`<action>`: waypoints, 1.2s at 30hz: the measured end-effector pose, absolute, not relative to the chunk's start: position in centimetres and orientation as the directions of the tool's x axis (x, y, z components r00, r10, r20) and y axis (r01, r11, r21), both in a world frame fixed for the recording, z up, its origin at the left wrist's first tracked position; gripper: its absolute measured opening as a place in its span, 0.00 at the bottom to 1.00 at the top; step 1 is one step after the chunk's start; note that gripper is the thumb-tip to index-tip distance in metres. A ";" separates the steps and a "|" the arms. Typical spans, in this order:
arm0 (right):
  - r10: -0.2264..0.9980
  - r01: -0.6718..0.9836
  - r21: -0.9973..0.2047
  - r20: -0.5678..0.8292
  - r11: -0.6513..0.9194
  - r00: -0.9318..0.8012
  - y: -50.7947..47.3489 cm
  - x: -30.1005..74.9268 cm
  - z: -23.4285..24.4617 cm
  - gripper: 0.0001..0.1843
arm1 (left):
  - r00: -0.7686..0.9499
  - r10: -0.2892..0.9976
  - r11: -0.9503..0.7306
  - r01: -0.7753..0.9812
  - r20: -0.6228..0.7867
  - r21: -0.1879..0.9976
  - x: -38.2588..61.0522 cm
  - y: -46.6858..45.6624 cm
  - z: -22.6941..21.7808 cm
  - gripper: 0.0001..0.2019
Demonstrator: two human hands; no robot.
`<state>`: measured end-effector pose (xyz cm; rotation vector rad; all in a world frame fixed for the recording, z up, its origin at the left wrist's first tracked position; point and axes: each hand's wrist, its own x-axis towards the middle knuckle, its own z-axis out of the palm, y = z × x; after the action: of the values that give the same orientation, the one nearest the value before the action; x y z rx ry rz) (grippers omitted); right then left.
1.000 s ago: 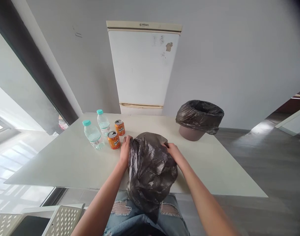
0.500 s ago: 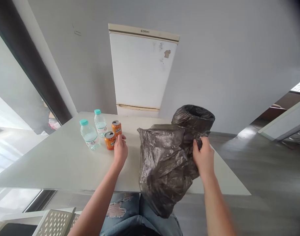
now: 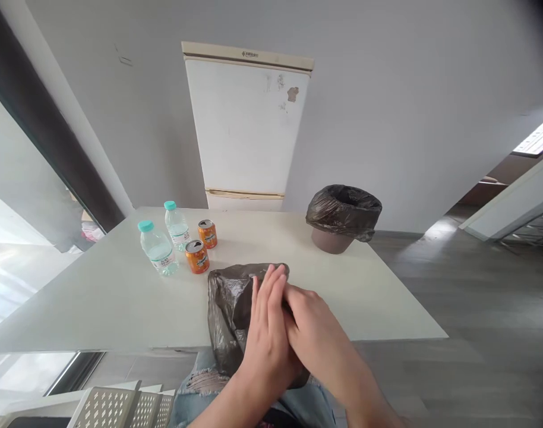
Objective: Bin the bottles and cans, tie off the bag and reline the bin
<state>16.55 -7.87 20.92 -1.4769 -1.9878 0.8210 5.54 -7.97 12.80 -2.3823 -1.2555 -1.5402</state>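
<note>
A crumpled black plastic bag [image 3: 229, 315] hangs over the front edge of the table, partly covered by my hands. My left hand [image 3: 268, 330] presses against it with fingers straight and close together. Against that hand lies my right hand [image 3: 313, 324], its fingers bent and partly hidden behind the left. The bag is squeezed between the two palms. To the left stand two orange soda cans, a nearer can [image 3: 197, 257] and a farther can [image 3: 208, 233]. Beside them are two clear bottles with teal caps, a front bottle [image 3: 159, 249] and a back bottle [image 3: 177, 227].
A brown trash bin [image 3: 331, 241] lined with a black bag [image 3: 343, 208] stands at the table's far right. The white table [image 3: 164, 312] ends just before my legs. A fridge [image 3: 249, 125] is behind it. Perforated plastic baskets [image 3: 104, 407] sit at lower left.
My left hand has left the cans and come right to the bag. My right hand has drawn the bag away from the bin toward me, and both hands now meet on it.
</note>
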 end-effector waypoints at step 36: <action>0.903 0.811 -0.425 0.329 0.403 -0.276 4.6 33.1 5.3 0.29 | 0.514 0.732 -0.627 0.765 0.448 0.148 6.5 2.3 6.0 0.29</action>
<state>33.13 4.59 5.32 -1.4568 -2.1443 0.2350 6.48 2.25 5.96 -2.6731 -1.3238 -0.7398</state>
